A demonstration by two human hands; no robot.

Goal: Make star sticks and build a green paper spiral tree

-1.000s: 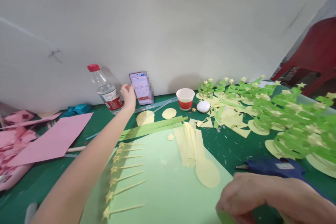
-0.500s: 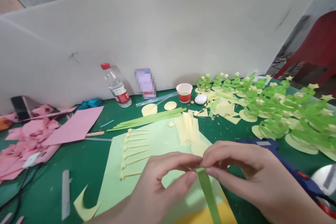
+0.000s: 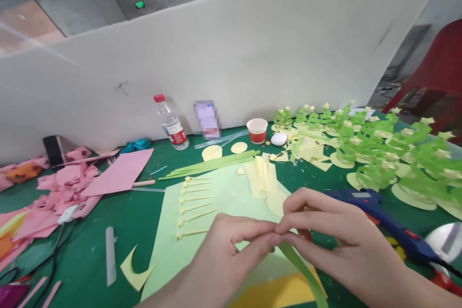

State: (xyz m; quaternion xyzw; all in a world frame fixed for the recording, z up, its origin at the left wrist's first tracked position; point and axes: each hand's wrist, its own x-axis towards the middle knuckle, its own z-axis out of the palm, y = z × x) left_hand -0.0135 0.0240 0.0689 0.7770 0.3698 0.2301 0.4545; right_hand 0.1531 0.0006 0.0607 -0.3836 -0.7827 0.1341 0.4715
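Note:
My left hand (image 3: 240, 245) and my right hand (image 3: 330, 231) meet over the pale green sheet (image 3: 231, 190). Both pinch the upper end of a green paper strip (image 3: 305, 269), whose tail hangs down toward me on the right. The fingertips cover the pinched end. To the left, a row of thin yellow sticks with star tips (image 3: 197, 210) lies on the sheet. Beyond my hands are a bundle of pale yellow paper strips (image 3: 260, 178) and a yellow paper disc (image 3: 276, 203). A blue glue gun (image 3: 386, 224) rests beside my right hand.
Many green paper spirals with stars (image 3: 382, 154) stand at right. At the back are a water bottle (image 3: 174, 127), a phone (image 3: 207, 119), a paper cup (image 3: 257, 131) and more green strips (image 3: 216, 163). Pink paper (image 3: 119, 173) covers the left. A white panel (image 3: 224, 57) stands behind.
My left thumb has come up against the right fingertips, closing over the strip's end. The strip's tail now swings further right. The view has tilted up and shifted left.

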